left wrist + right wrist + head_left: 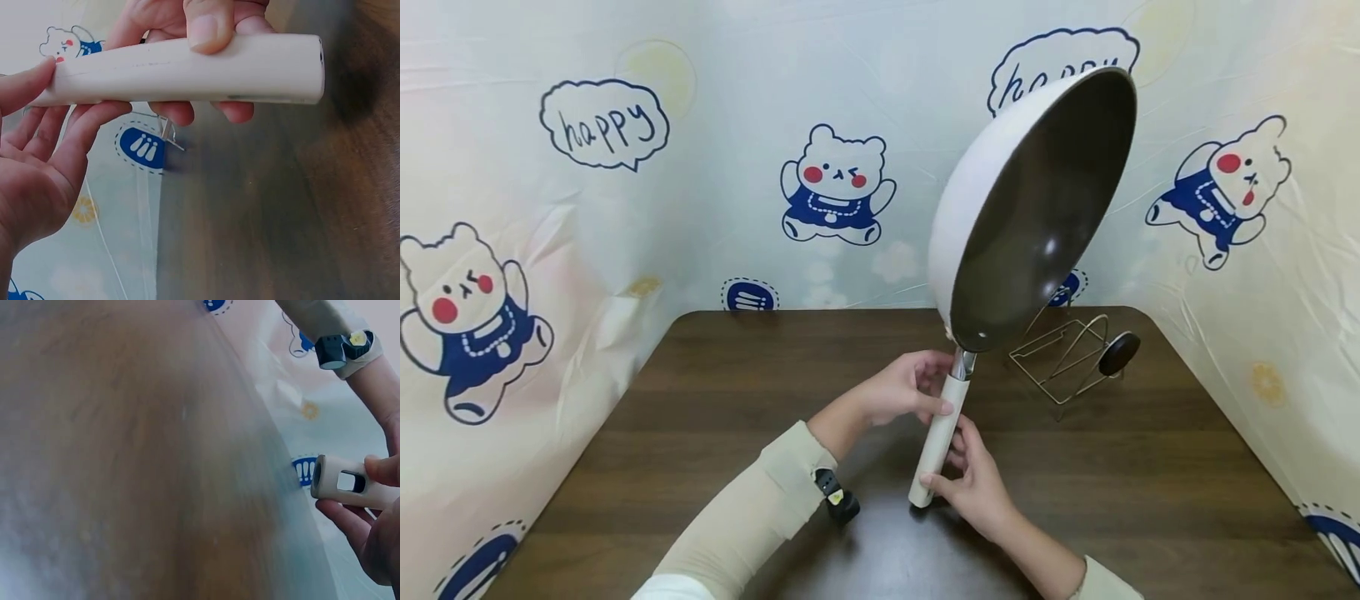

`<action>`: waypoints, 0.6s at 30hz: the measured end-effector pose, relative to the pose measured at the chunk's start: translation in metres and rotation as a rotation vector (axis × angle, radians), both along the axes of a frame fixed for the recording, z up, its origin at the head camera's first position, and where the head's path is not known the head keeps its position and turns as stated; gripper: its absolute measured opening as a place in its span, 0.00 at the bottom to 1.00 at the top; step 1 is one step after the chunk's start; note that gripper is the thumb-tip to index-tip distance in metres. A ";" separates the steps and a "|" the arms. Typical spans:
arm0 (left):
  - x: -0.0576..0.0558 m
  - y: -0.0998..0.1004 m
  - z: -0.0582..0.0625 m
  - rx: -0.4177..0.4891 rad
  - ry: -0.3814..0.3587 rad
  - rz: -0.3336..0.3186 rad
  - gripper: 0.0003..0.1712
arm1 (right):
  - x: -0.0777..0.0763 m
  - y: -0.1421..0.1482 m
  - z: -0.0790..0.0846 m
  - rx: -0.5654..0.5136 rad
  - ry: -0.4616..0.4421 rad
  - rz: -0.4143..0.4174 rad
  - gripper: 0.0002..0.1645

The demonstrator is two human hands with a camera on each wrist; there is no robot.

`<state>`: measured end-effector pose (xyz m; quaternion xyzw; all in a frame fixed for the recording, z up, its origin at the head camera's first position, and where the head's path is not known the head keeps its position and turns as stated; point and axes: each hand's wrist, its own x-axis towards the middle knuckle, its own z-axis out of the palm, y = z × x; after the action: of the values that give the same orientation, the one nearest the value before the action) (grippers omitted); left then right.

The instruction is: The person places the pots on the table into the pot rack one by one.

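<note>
A frying pan [1045, 217] with a white outside and a dark inside is raised above the table, its bowl up and tilted to the right. Its pale handle [936, 446] points down toward me. My left hand [906, 387] grips the handle's upper part, just below the metal neck. Lower down, near the handle's end, my right hand [977, 483] holds it between thumb and fingers. In the left wrist view the thumb of my right hand [209, 28] presses on the handle [269, 69]. A slot shows near the handle's end [325, 478] in the right wrist view.
Behind the pan, to the right, a wire rack [1060, 358] with a dark round disc [1118, 354] stands on the brown wooden table [722, 375]. A printed curtain [715, 192] with cartoon bears surrounds the table at the back and sides.
</note>
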<state>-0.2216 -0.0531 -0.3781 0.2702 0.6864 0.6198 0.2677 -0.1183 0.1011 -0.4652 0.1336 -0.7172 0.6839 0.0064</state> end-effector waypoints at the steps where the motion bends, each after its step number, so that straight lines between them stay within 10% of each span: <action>1: -0.001 0.002 0.001 -0.001 -0.001 -0.010 0.34 | 0.000 0.001 0.000 -0.013 -0.009 0.002 0.49; 18: -0.028 0.046 0.008 -0.114 0.082 -0.134 0.33 | -0.014 0.019 -0.007 -0.183 -0.002 -0.011 0.56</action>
<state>-0.2492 -0.0067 -0.3701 0.3247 0.7113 0.5490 0.2952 -0.1322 0.1198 -0.4725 0.1276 -0.6524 0.7468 0.0216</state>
